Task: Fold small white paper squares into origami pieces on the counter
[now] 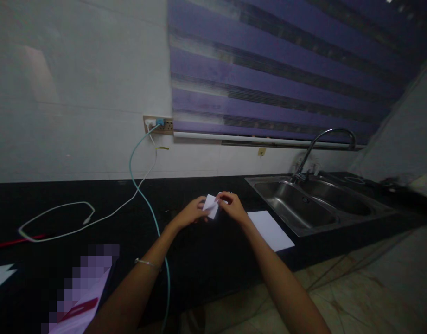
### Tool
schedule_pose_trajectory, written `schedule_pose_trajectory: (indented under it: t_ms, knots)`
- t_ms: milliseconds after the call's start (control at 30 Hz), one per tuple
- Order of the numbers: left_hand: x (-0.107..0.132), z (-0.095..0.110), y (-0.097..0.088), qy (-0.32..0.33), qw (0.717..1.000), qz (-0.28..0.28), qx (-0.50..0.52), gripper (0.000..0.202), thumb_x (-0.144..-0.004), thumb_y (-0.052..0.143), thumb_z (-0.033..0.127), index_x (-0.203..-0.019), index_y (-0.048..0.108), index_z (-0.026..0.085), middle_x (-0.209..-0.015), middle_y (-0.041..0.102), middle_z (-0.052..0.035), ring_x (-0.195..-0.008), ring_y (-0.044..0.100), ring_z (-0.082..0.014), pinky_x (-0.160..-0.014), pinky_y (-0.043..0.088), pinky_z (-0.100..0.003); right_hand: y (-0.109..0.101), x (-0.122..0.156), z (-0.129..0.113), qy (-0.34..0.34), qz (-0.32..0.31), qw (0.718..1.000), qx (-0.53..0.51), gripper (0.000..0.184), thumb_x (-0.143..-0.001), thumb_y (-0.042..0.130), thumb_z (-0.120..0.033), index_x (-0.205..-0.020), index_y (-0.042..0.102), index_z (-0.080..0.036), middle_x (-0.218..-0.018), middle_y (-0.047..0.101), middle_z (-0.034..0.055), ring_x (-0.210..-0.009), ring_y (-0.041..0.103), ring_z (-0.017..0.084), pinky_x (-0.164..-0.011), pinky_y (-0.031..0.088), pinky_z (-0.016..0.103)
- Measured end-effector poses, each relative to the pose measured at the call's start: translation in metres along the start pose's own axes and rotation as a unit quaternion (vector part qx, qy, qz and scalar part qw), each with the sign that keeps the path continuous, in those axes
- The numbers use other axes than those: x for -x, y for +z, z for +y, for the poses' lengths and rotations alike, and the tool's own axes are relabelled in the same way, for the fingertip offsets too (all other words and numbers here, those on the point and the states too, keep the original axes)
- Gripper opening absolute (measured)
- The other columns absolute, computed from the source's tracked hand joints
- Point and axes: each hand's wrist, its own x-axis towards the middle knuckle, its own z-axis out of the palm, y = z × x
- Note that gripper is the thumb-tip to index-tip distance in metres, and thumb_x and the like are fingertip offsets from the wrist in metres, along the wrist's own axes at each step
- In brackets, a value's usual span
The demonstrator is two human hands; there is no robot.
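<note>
A small folded piece of white paper (210, 207) is held up over the black countertop between my two hands. My left hand (193, 211) grips its left side, thumb in front and fingers behind. My right hand (233, 205) pinches the paper's upper right part with thumb and fingertips, and part of the paper shows behind these fingers. To the right of my right forearm, a larger sheet of white paper (270, 230) lies flat beside the sink.
A double steel sink (296, 206) with a curved tap (324, 132) stands right. A teal cable (149, 204) and a white cable (112, 214) run from the wall socket (157, 124) across the black countertop (123, 255). A red pen-like stick (16, 241) lies left.
</note>
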Motion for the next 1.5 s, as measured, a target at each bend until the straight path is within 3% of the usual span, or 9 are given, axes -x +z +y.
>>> schedule_pose_trajectory:
  t_ms: [100, 400, 500, 600, 767, 900, 1033, 1200, 1500]
  knots:
    - [-0.001, 0.003, 0.004, 0.013, 0.999, 0.042, 0.006, 0.057, -0.073, 0.071, 0.031, -0.122, 0.044, 0.019, -0.083, 0.068, -0.0054, -0.052, 0.061, -0.0123, -0.042, 0.035, -0.018, 0.001, 0.001, -0.003, 0.005, -0.011, 1.000, 0.002, 0.014, -0.081, 0.060, -0.028, -0.084, 0.066, -0.016, -0.081, 0.062, 0.0041, -0.077, 0.058, 0.016, -0.066, 0.047, 0.027]
    - [-0.005, -0.002, 0.003, 0.049, 0.996, 0.079, 0.003, 0.054, -0.079, 0.064, 0.039, -0.117, 0.029, 0.024, -0.077, 0.066, 0.0006, -0.048, 0.063, -0.0139, -0.041, 0.037, -0.017, 0.008, 0.003, -0.012, 0.053, 0.022, 0.991, -0.121, 0.033, -0.073, 0.070, -0.033, -0.099, 0.055, -0.021, -0.085, 0.057, 0.0020, -0.071, 0.057, 0.015, -0.054, 0.052, 0.025]
    - [-0.004, -0.001, 0.004, 0.076, 0.990, 0.102, -0.058, 0.046, -0.082, 0.060, 0.036, -0.120, 0.038, 0.023, -0.094, 0.067, -0.0047, -0.071, 0.067, -0.0169, -0.057, 0.048, -0.024, 0.007, 0.002, -0.010, 0.058, 0.040, 0.991, -0.112, 0.032, -0.072, 0.070, -0.034, -0.097, 0.055, -0.020, -0.084, 0.060, 0.0026, -0.071, 0.059, 0.015, -0.058, 0.054, 0.027]
    - [-0.002, 0.004, 0.006, 0.141, 0.968, 0.114, -0.173, 0.032, -0.084, 0.058, 0.032, -0.114, 0.054, 0.022, -0.113, 0.061, -0.0079, -0.101, 0.060, -0.0215, -0.079, 0.049, -0.031, 0.004, 0.001, -0.007, 0.040, 0.054, 0.997, -0.044, 0.024, -0.075, 0.067, -0.033, -0.092, 0.060, -0.017, -0.086, 0.063, 0.0046, -0.076, 0.061, 0.017, -0.069, 0.052, 0.030]
    - [-0.001, 0.005, 0.009, 0.156, 0.950, 0.147, -0.227, 0.036, -0.082, 0.061, 0.035, -0.115, 0.056, 0.021, -0.114, 0.060, -0.0088, -0.106, 0.056, -0.0241, -0.091, 0.044, -0.037, 0.004, 0.002, -0.002, 0.015, 0.034, 0.998, 0.049, 0.023, -0.079, 0.064, -0.036, -0.091, 0.067, -0.017, -0.088, 0.066, 0.0056, -0.081, 0.061, 0.018, -0.071, 0.049, 0.029]
    - [-0.002, 0.003, 0.011, 0.113, 0.974, 0.128, -0.151, 0.045, -0.083, 0.059, 0.035, -0.124, 0.046, 0.021, -0.108, 0.064, -0.0083, -0.094, 0.063, -0.0224, -0.080, 0.050, -0.035, 0.006, 0.004, -0.006, 0.012, 0.022, 0.999, 0.033, 0.025, -0.079, 0.065, -0.036, -0.099, 0.065, -0.019, -0.090, 0.064, 0.0043, -0.081, 0.060, 0.016, -0.069, 0.048, 0.027]
    - [0.000, 0.006, 0.013, 0.121, 0.973, 0.142, -0.138, 0.031, -0.084, 0.058, 0.037, -0.110, 0.056, 0.020, -0.101, 0.066, -0.0063, -0.088, 0.064, -0.0200, -0.070, 0.051, -0.027, 0.006, 0.005, -0.014, 0.011, 0.018, 1.000, 0.014, 0.025, -0.080, 0.064, -0.037, -0.098, 0.066, -0.020, -0.093, 0.065, 0.0049, -0.085, 0.061, 0.018, -0.071, 0.050, 0.029]
    - [-0.002, 0.004, 0.010, 0.078, 0.983, 0.136, -0.099, 0.032, -0.081, 0.060, 0.043, -0.103, 0.059, 0.019, -0.096, 0.065, -0.0059, -0.068, 0.062, -0.0160, -0.042, 0.045, -0.019, 0.005, 0.006, -0.019, -0.014, 0.040, 0.999, 0.032, 0.023, -0.080, 0.065, -0.035, -0.096, 0.071, -0.020, -0.093, 0.068, 0.0072, -0.084, 0.063, 0.019, -0.066, 0.051, 0.028]
    - [-0.007, -0.004, 0.001, 0.060, 0.988, 0.143, -0.008, 0.028, -0.074, 0.069, 0.038, -0.085, 0.056, 0.016, -0.076, 0.063, -0.0019, -0.061, 0.062, -0.0160, -0.043, 0.050, -0.024, 0.007, 0.005, -0.017, 0.041, 0.021, 0.998, -0.049, 0.023, -0.071, 0.073, -0.034, -0.087, 0.067, -0.018, -0.075, 0.061, 0.0021, -0.060, 0.057, 0.013, -0.052, 0.051, 0.026]
